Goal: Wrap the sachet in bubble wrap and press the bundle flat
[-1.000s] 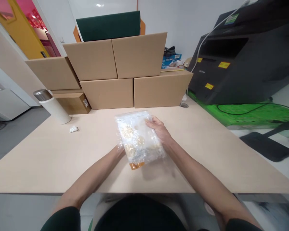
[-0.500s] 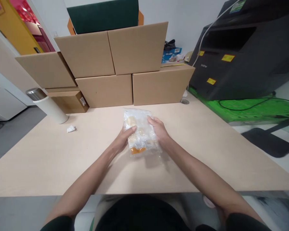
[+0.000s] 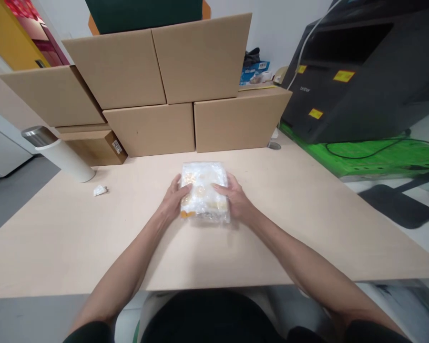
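Note:
Between my two hands is a clear plastic packet [image 3: 204, 193] with whitish contents, pale yellow round spots and an orange patch at its lower left corner. What is inside cannot be made out. My left hand [image 3: 175, 196] grips the left edge, its thumb lying on top of the plastic. On the opposite edge my right hand [image 3: 235, 196] is closed in the same way, thumb over the upper face. The fingers beneath the packet are hidden. It is held low over the light wooden table [image 3: 128, 247], near the middle.
Cardboard boxes [image 3: 148, 128] with raised flaps line the back of the table. A white bottle [image 3: 66, 159] with a steel cap stands at the left, near a crumpled white scrap [image 3: 100, 190]. A dark printer [image 3: 343, 85] sits on a green surface [image 3: 375, 155] at the right.
The packet has been straightened from a tilt and lies flatter between my hands. Both thumbs have shifted on it. The camera view has moved slightly.

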A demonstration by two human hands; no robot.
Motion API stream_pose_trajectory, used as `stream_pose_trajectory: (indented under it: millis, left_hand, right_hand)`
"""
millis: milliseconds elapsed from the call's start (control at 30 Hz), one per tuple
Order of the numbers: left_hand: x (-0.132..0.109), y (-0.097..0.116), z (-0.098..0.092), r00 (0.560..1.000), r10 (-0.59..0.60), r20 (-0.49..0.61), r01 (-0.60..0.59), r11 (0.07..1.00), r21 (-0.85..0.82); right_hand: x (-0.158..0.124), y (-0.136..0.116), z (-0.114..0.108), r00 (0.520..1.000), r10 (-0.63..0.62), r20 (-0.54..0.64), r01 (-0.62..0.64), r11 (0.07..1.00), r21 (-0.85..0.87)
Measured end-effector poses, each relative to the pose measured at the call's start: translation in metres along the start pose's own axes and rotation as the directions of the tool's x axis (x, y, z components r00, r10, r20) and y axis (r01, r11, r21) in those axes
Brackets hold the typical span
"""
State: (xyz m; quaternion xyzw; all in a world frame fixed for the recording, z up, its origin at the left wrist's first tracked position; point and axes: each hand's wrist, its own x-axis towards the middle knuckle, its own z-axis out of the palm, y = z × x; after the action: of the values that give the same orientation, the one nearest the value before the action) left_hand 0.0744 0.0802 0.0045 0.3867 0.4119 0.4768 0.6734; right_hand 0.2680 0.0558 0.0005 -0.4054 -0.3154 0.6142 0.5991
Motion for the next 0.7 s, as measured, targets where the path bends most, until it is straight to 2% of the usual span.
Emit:
stream_pose_trajectory:
  millis: [67, 200, 267, 333, 400, 467, 500, 533, 600, 633, 700]
  left_hand:
    - [-0.003, -0.001, 0.005, 0.992, 0.063, -0.105, -0.052, 0.993, 0.103]
    - [-0.011, -0.004, 0.014, 0.995, 0.098, -0.02, -0.093, 0.982, 0.163]
    - [-0.011, -0.008, 0.014, 0.993, 0.112, -0.04, -0.105, 0.982, 0.157]
    - [-0.007, -0.012, 0.011, 0.991, 0.097, -0.097, -0.079, 0.982, 0.174]
    - [-0.002, -0.019, 0.005, 0.987, 0.09, -0.13, -0.058, 0.971, 0.232]
    - [0.004, -0.024, -0.001, 0.978, 0.168, -0.121, -0.107, 0.909, 0.402]
    - [0.006, -0.026, -0.004, 0.966, 0.245, -0.086, -0.164, 0.832, 0.529]
    - [0.008, -0.026, -0.008, 0.945, 0.325, -0.023, -0.229, 0.712, 0.664]
    - [0.012, -0.024, -0.015, 0.899, 0.411, 0.151, -0.322, 0.386, 0.864]
    - [0.013, -0.021, -0.019, 0.889, 0.392, 0.234, -0.344, 0.236, 0.909]
    - [0.015, -0.014, -0.028, 0.898, 0.265, 0.352, -0.375, 0.04, 0.926]
  right_hand:
    - [0.002, 0.004, -0.002, 0.999, -0.024, -0.044, 0.024, 1.0, -0.008]
    - [0.003, 0.013, 0.002, 0.995, -0.069, -0.068, 0.069, 0.998, -0.008]
    - [0.006, 0.017, 0.003, 0.996, -0.072, -0.05, 0.069, 0.996, -0.048]
    - [0.011, 0.022, -0.001, 0.997, -0.073, -0.031, 0.067, 0.985, -0.16]
    - [0.019, 0.025, -0.009, 0.99, -0.139, -0.028, 0.118, 0.918, -0.379]
    - [0.026, 0.027, -0.017, 0.957, -0.288, 0.018, 0.233, 0.733, -0.639]
    - [0.028, 0.027, -0.022, 0.933, -0.352, 0.079, 0.293, 0.61, -0.736]
    - [0.03, 0.027, -0.025, 0.911, -0.381, 0.159, 0.347, 0.495, -0.797]
    - [0.031, 0.024, -0.032, 0.894, -0.322, 0.311, 0.416, 0.337, -0.845]
    - [0.03, 0.022, -0.035, 0.895, -0.252, 0.368, 0.433, 0.294, -0.852]
    - [0.028, 0.016, -0.04, 0.893, -0.095, 0.441, 0.45, 0.234, -0.862]
